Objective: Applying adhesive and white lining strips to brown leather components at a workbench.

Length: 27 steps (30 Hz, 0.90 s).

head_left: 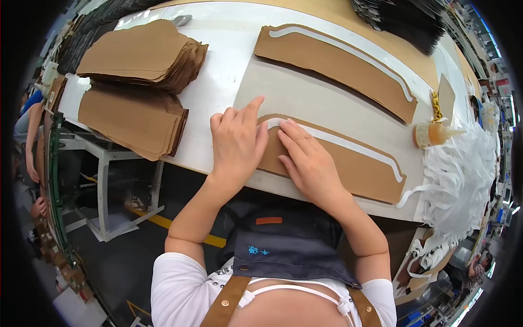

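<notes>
A long brown panel [348,173] with a rounded end lies on the table in front of me. A white strip [348,143] runs along its far curved edge. My right hand [311,163] rests on the panel, fingers stretched with the tips on the strip near its left end. My left hand [235,141] is at the panel's left end, thumb by the strip, index finger stretched away from me and the other fingers partly bent. Neither hand shows anything gripped. The panel's left end is partly hidden under my hands. Beyond it lies a second brown panel [332,68] with a similar white strip [348,48].
Two stacks of brown pieces, a far stack [131,52] and a near stack [128,117], sit at left. A yellowish glue bottle [429,135] lies at right beside a heap of white strips [457,180]. Black pieces [406,22] are piled at the back right.
</notes>
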Tool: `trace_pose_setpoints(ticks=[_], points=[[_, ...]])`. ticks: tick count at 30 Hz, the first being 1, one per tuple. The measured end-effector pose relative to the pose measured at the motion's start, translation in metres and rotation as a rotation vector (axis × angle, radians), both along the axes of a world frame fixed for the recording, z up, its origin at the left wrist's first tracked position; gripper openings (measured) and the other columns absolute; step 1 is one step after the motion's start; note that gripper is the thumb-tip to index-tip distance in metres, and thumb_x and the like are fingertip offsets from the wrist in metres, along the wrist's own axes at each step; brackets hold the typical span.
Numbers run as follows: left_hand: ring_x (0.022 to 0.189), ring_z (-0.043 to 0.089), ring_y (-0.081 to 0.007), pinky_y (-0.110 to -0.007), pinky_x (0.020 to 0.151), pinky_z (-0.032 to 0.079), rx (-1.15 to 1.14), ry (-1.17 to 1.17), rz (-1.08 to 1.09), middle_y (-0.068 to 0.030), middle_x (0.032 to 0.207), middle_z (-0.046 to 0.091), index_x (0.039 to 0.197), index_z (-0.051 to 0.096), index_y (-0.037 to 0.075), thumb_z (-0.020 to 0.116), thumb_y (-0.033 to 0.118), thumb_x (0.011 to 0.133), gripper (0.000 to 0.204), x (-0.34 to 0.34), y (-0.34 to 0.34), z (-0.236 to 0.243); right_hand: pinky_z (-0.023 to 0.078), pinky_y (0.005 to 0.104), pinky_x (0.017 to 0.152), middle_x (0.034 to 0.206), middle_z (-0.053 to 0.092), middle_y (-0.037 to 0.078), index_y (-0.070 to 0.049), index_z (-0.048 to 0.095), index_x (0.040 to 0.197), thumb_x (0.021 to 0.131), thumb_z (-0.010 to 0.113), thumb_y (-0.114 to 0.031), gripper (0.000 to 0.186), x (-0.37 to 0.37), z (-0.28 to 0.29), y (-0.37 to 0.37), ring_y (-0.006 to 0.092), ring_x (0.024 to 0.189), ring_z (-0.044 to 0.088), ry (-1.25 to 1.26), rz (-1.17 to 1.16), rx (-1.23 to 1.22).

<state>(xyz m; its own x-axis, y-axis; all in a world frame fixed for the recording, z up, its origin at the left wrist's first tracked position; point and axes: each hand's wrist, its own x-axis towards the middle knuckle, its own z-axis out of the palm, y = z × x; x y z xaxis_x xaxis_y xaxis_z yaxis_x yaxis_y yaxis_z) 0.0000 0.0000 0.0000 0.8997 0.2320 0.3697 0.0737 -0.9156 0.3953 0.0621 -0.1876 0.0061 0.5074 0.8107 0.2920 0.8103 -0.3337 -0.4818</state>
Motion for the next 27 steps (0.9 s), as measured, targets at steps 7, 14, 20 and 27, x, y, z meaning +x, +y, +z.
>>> trace_pose_setpoints(ticks=[7, 14, 20, 27], points=[[0.088, 0.058, -0.0179, -0.038, 0.091, 0.036, -0.034, -0.032, 0.03, 0.0016, 0.088, 0.062, 0.14, 0.063, 0.01, 0.071, 0.011, 0.095, 0.046, -0.008, 0.005, 0.005, 0.048, 0.0438, 0.114, 0.146, 0.06, 0.021, 0.008, 0.064, 0.131, 0.09, 0.075, -0.006, 0.044, -0.001, -0.001, 0.01, 0.0362, 0.141, 0.054, -0.009, 0.008, 0.012], [0.102, 0.059, -0.0203, -0.038, 0.098, 0.035, -0.095, -0.009, 0.061, 0.0004, 0.098, 0.064, 0.139, 0.064, 0.01, 0.07, 0.01, 0.095, 0.045, -0.023, 0.012, 0.009, 0.048, 0.0439, 0.114, 0.146, 0.06, 0.021, 0.009, 0.063, 0.13, 0.09, 0.074, -0.005, 0.044, -0.003, -0.001, 0.014, 0.0367, 0.141, 0.054, 0.0, 0.038, 0.013], [0.108, 0.057, -0.0237, -0.042, 0.1, 0.035, -0.11, -0.061, 0.114, -0.0038, 0.107, 0.063, 0.132, 0.067, 0.01, 0.07, 0.009, 0.094, 0.038, -0.039, 0.018, -0.002, 0.047, 0.0453, 0.115, 0.146, 0.06, 0.02, 0.009, 0.063, 0.131, 0.09, 0.074, -0.005, 0.044, -0.006, -0.002, 0.017, 0.0367, 0.142, 0.052, 0.025, 0.091, 0.023], [0.107, 0.056, -0.0246, -0.041, 0.1, 0.036, -0.102, -0.13, 0.093, -0.0051, 0.11, 0.062, 0.118, 0.072, 0.012, 0.069, 0.006, 0.094, 0.025, -0.051, 0.014, -0.021, 0.044, 0.046, 0.119, 0.147, 0.059, 0.02, 0.009, 0.063, 0.133, 0.09, 0.075, -0.007, 0.047, -0.01, -0.001, 0.02, 0.0359, 0.143, 0.051, 0.016, 0.106, 0.001]])
